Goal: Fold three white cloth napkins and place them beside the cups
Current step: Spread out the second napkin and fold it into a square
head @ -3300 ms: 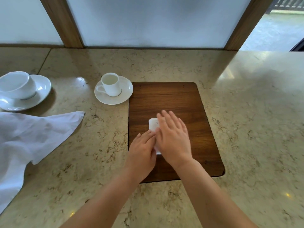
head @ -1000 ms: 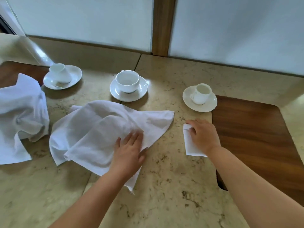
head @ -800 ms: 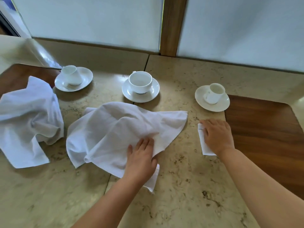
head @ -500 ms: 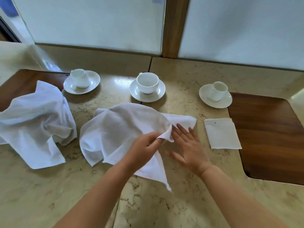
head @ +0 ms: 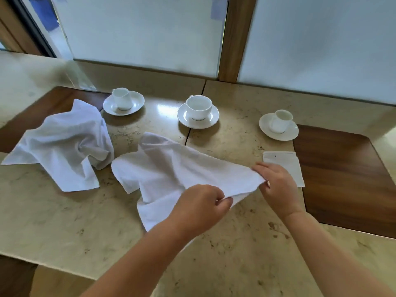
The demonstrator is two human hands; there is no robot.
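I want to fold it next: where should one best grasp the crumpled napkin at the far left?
Probably the crumpled napkin by its flat near corner, pinched from the front. That corner lies spread on the counter, while the middle is bunched up.

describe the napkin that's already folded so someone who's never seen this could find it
Start at the right-hand cup and saucer on the marble counter. Just in front lies the folded napkin, beside the dark wooden inlay. It alone is a small flat rectangle; the other two are loose and crumpled.
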